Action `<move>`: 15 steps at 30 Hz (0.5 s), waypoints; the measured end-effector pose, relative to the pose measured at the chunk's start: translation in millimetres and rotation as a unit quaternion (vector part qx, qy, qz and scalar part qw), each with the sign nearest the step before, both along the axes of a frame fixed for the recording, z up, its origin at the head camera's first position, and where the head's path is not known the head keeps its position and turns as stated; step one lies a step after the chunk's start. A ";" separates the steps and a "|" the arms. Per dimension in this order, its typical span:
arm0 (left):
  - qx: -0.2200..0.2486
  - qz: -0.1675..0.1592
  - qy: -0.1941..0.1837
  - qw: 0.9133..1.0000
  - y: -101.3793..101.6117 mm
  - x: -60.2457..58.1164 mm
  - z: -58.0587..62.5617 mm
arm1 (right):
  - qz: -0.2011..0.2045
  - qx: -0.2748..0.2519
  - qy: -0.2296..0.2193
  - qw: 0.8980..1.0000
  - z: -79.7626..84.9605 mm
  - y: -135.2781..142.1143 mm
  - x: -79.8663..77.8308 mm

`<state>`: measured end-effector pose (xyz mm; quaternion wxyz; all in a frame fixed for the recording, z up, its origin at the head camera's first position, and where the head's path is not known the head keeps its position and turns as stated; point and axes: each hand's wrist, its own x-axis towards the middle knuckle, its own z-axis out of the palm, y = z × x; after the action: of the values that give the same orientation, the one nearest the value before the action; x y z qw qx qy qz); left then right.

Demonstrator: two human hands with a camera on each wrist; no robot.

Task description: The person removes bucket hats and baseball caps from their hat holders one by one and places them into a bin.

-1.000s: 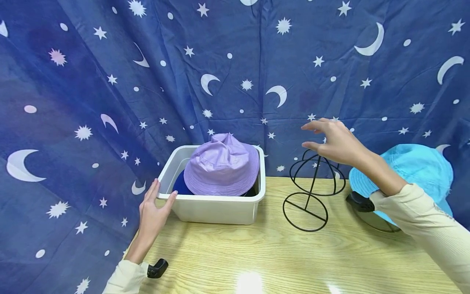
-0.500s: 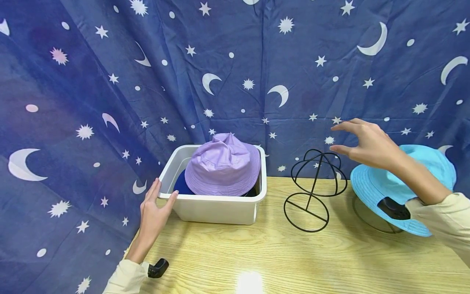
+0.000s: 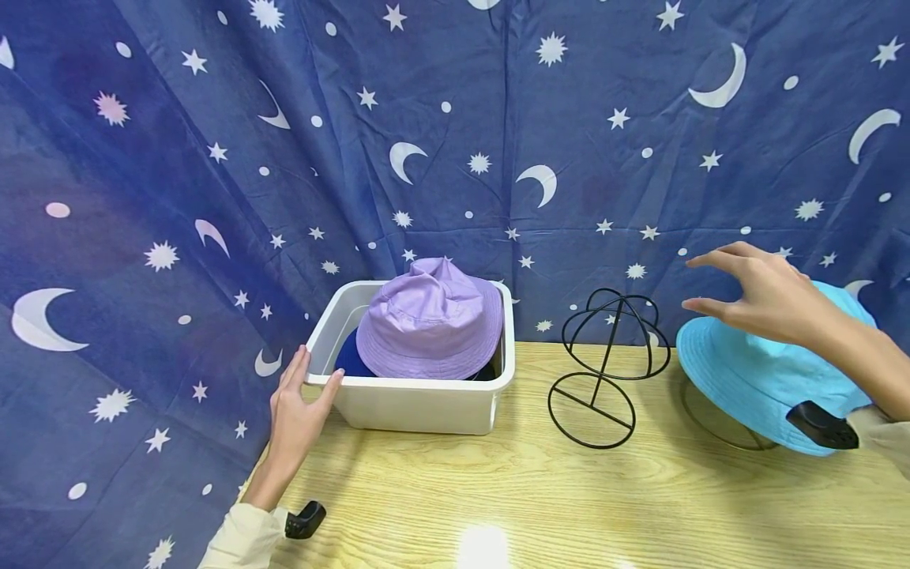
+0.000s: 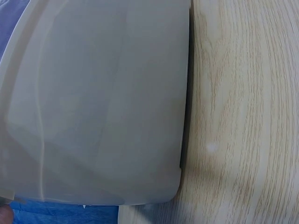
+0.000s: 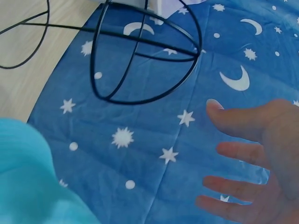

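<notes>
My left hand (image 3: 298, 419) is at the near left corner of a white plastic bin (image 3: 419, 407), its fingers along the left rim and its thumb at the front rim. A lilac bucket hat (image 3: 430, 324) lies in the bin on top of a dark blue item (image 3: 351, 359). Raised in front of a turquoise bucket hat (image 3: 746, 379), my right hand (image 3: 771, 296) holds nothing, thumb and fingers spread apart. The right wrist view shows the same hand (image 5: 271, 158) beside the turquoise crown (image 5: 32, 177). That hat sits on a stand whose round base shows beneath the brim.
Between the bin and the turquoise hat stands a black wire hat stand (image 3: 605, 356) with nothing on it. A wooden table (image 3: 569, 506) carries everything. Behind and to the left hangs a navy cloth (image 3: 455, 190) with white moons and stars.
My right hand has moved rightward, from above the wire hat stand to in front of the turquoise hat. My left hand and the bin have stayed where they were.
</notes>
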<state>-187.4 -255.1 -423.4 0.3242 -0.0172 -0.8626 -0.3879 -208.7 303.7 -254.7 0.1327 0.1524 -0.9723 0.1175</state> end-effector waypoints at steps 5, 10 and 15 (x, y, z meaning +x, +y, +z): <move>0.002 0.001 -0.004 1.000 -0.5 0.3 -0.3 | -0.012 0.015 0.013 1.000 -5.5 11.2 0.3; 0.002 0.002 -0.007 1.000 -0.3 0.6 0.1 | -0.030 0.032 0.022 0.999 -10.7 21.4 0.4; 0.001 0.001 -0.007 1.000 0.0 -0.1 0.3 | -0.049 0.060 0.018 0.997 -15.6 35.1 -0.5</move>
<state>-187.5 -255.1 -423.0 0.3188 -0.0133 -0.8644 -0.3886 -209.2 338.7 -270.3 0.1463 0.1146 -0.9813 0.0493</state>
